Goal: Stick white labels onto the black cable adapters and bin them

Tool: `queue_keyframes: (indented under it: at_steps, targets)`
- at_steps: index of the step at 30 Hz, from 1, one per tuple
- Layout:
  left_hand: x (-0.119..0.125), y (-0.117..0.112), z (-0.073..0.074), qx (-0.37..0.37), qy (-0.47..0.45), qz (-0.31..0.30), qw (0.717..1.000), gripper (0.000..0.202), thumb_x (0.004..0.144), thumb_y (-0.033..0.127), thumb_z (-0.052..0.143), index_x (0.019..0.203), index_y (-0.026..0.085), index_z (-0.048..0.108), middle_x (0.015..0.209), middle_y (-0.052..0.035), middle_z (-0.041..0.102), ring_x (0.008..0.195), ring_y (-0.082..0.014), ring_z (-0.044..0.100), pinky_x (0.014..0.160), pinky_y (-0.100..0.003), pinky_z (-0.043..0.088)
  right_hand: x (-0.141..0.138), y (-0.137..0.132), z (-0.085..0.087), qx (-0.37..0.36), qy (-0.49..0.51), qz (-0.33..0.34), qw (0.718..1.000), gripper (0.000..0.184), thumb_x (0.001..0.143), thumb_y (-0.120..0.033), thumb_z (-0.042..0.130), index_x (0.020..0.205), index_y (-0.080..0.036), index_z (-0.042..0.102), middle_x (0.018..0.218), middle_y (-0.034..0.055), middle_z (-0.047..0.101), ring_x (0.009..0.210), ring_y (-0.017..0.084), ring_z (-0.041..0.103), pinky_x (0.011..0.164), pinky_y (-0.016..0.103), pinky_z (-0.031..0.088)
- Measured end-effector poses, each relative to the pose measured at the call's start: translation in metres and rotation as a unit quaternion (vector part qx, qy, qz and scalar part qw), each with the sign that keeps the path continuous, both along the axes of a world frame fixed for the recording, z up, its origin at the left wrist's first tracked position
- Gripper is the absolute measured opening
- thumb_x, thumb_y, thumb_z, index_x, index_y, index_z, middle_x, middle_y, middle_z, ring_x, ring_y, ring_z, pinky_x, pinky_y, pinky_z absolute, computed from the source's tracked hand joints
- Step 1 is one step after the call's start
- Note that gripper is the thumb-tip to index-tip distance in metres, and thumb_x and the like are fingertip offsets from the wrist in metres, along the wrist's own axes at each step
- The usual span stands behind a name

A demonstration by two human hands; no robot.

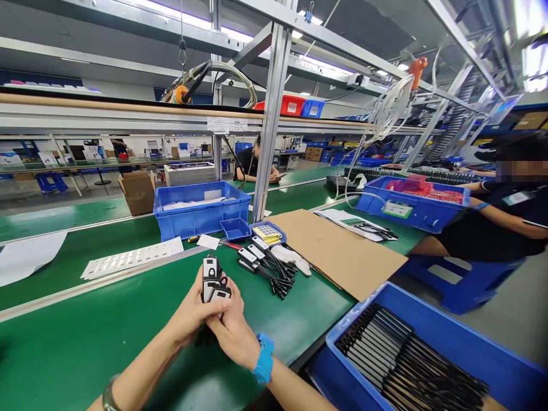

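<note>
My left hand (190, 317) and my right hand (235, 328) are closed together around a small bunch of black-and-white electronic modules (211, 271), held above the green work surface (128, 337). The modules stick up between my thumbs and fingers; their lower ends are mostly hidden, with something dark showing below my hands. Just to the right lies a pile of similar modules with black cables (261, 260), next to a white glove (291, 258). A blue wristband (264, 358) is on my right wrist.
A blue bin (432, 302) at front right holds rows of black cabled modules. Behind are cardboard (338, 245), a blue crate (201, 211), a small blue tray (235, 229), a label sheet (132, 257) and a metal post (272, 120). A co-worker (505, 211) sits at right.
</note>
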State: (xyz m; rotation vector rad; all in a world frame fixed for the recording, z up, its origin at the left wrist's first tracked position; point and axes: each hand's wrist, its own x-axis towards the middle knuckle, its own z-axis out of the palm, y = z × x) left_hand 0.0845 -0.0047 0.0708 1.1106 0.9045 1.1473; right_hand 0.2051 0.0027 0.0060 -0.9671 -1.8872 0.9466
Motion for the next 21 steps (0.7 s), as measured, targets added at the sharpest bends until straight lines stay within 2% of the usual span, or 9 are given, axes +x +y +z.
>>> queue_keyframes:
  at_steps: [2,4,6,9,11,12,15,18,21]
  targets:
    - [-0.008,0.009,0.007,0.035,0.105,-0.027,0.993,0.091,0.068,0.031,0.078,0.144,0.025,0.029,0.112,-0.0062,0.059,0.099,-0.0233,0.058,0.087,-0.036,0.048,0.015,0.002,-0.002,-0.018,-0.004,0.043,0.999,0.094,0.074,-0.023,0.066,0.150,-0.025,0.012,0.156,0.0041,0.012,0.143,0.031,0.002,0.117,0.054,0.008]
    - [-0.014,0.018,0.010,0.089,0.252,-0.051,0.962,0.091,0.066,0.031,0.077,0.144,0.028,0.030,0.113,-0.0065,0.054,0.098,-0.0242,0.056,0.087,-0.040,0.048,0.033,0.006,-0.008,-0.054,0.052,0.061,0.995,0.101,0.066,-0.016,0.060,0.151,-0.025,0.006,0.156,0.0035,0.012,0.143,0.028,0.008,0.117,0.051,0.012]
    - [-0.016,0.024,0.006,0.165,0.411,-0.081,0.893,0.094,0.060,0.028,0.080,0.142,0.034,0.035,0.117,-0.0073,0.048,0.103,-0.0281,0.053,0.091,-0.046,0.047,0.052,0.013,-0.018,-0.104,0.152,0.019,0.983,0.095,0.064,-0.014,0.050,0.150,-0.024,0.011,0.154,0.0050,0.022,0.141,0.024,0.020,0.116,0.049,0.019]
    - [-0.014,0.027,-0.019,0.234,0.576,-0.147,0.769,0.106,0.045,0.024,0.088,0.138,0.040,0.039,0.130,-0.0119,0.041,0.114,-0.0402,0.046,0.093,-0.058,0.042,0.073,0.024,-0.031,-0.160,0.269,-0.079,0.946,0.078,0.065,-0.015,0.045,0.142,-0.022,0.032,0.143,0.0081,0.042,0.134,0.023,0.037,0.112,0.047,0.028]
    - [-0.013,0.025,-0.041,0.241,0.600,-0.178,0.742,0.117,0.042,0.035,0.091,0.143,0.038,0.031,0.140,-0.0163,0.036,0.122,-0.0466,0.039,0.096,-0.065,0.036,0.079,0.030,-0.035,-0.177,0.299,-0.108,0.931,0.063,0.071,-0.019,0.047,0.134,-0.022,0.044,0.139,0.0088,0.048,0.131,0.024,0.041,0.112,0.047,0.029]
    - [-0.014,0.024,-0.051,0.243,0.587,-0.183,0.750,0.123,0.043,0.044,0.090,0.146,0.036,0.023,0.144,-0.0179,0.032,0.127,-0.0472,0.034,0.099,-0.066,0.033,0.080,0.032,-0.035,-0.184,0.308,-0.107,0.927,0.055,0.076,-0.023,0.049,0.131,-0.022,0.048,0.137,0.0088,0.049,0.130,0.025,0.042,0.112,0.046,0.029]
    - [-0.018,0.018,-0.074,0.251,0.499,-0.129,0.819,0.123,0.057,0.067,0.076,0.149,0.028,0.005,0.153,-0.0170,0.020,0.138,-0.0392,0.021,0.110,-0.058,0.024,0.069,0.034,-0.032,-0.200,0.341,-0.094,0.914,0.045,0.087,-0.041,0.050,0.127,-0.022,0.053,0.136,0.0087,0.051,0.130,0.024,0.042,0.113,0.045,0.029]
    - [-0.014,0.012,-0.085,0.238,0.410,-0.017,0.880,0.086,0.084,0.067,0.046,0.150,0.025,0.009,0.155,-0.0120,0.020,0.141,-0.0295,0.020,0.116,-0.050,0.018,0.043,0.030,-0.034,-0.197,0.368,-0.105,0.903,0.056,0.092,-0.055,0.037,0.135,-0.021,0.045,0.143,0.0077,0.044,0.135,0.021,0.037,0.115,0.041,0.027]
    - [0.004,0.008,-0.092,0.210,0.302,0.058,0.928,0.067,0.094,0.060,0.023,0.149,0.022,0.016,0.154,-0.0098,0.025,0.141,-0.0245,0.021,0.118,-0.047,0.013,0.013,0.023,-0.038,-0.181,0.345,-0.130,0.912,0.063,0.094,-0.059,0.027,0.142,-0.020,0.036,0.149,0.0054,0.035,0.139,0.018,0.029,0.117,0.039,0.023]
